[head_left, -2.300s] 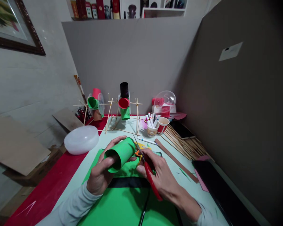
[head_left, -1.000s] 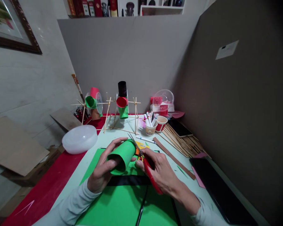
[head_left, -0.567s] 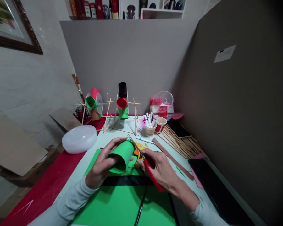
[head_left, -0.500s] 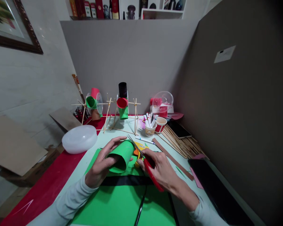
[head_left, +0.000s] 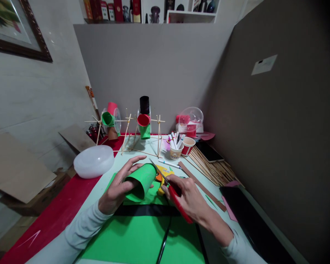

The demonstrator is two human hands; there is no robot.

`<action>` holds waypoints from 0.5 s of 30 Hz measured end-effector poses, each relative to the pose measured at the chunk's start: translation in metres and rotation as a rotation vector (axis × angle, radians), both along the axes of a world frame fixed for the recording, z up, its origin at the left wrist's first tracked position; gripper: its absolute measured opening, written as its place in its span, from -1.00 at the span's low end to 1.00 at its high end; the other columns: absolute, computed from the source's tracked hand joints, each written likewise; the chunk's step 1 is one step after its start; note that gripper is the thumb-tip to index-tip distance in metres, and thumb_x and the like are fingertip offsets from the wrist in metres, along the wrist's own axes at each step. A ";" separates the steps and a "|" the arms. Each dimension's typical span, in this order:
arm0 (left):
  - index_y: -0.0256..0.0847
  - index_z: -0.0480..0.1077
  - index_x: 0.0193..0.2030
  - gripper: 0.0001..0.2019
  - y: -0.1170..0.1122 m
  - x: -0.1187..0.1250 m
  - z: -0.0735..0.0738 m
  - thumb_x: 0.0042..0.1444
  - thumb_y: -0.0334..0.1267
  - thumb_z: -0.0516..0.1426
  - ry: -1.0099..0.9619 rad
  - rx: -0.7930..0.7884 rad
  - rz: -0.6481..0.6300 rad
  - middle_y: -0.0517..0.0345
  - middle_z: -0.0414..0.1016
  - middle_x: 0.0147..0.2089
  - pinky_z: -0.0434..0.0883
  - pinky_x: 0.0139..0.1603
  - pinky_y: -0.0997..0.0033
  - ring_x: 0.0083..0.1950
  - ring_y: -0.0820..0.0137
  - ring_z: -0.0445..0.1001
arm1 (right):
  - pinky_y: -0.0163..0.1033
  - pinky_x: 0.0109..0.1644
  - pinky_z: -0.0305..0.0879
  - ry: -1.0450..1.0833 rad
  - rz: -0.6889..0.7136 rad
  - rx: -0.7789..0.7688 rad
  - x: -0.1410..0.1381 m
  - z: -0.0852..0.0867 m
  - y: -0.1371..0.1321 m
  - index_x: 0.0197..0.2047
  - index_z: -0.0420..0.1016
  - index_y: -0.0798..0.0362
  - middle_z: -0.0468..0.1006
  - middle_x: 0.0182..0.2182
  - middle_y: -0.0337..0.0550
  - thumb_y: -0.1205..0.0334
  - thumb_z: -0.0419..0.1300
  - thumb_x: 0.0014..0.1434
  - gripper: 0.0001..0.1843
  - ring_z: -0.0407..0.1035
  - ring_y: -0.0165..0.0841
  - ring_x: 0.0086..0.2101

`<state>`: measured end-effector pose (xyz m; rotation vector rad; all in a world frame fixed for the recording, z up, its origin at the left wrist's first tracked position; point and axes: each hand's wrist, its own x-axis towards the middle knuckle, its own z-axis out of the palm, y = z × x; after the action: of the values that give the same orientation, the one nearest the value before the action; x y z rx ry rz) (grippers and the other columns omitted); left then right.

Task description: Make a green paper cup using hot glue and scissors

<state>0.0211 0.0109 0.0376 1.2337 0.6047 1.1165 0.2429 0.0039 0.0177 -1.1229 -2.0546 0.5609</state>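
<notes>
A green paper tube lies on its side in the air, its open end towards me. My left hand grips it, with the thumb at the near rim and the fingers behind. In my right hand is a pair of red-handled scissors. The blades point up and left, at the far end of the tube; whether they touch the paper I cannot tell. Behind the tube and scissors, a yellow glue gun is partly hidden. Green sheets with a black strip across them lie beneath my hands.
Two stick frames with coloured paper tubes stand at the back. Cups, one holding markers, sit right of them. Bamboo sticks, a phone and a brown strip lie to the right. A translucent bowl rests left.
The fingers of my left hand have shifted slightly around the tube, and the tube has turned a little. The scissors stay at its far end. The whole view has moved slightly.
</notes>
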 end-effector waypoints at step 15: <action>-0.13 0.19 0.34 -0.23 0.018 -0.019 -0.007 -0.06 -0.08 0.23 0.156 0.176 -0.016 -0.11 0.43 0.12 0.38 0.07 0.11 0.20 -0.06 0.32 | -0.31 -0.48 -0.04 -0.070 0.033 0.006 0.003 0.001 0.002 -0.47 0.25 0.01 0.22 -0.62 -0.34 0.28 0.08 0.22 -0.79 0.04 -0.44 -0.59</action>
<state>0.0019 0.0290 0.0306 1.4849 0.6230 1.0846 0.2461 0.0056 0.0192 -1.1214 -2.1367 0.5383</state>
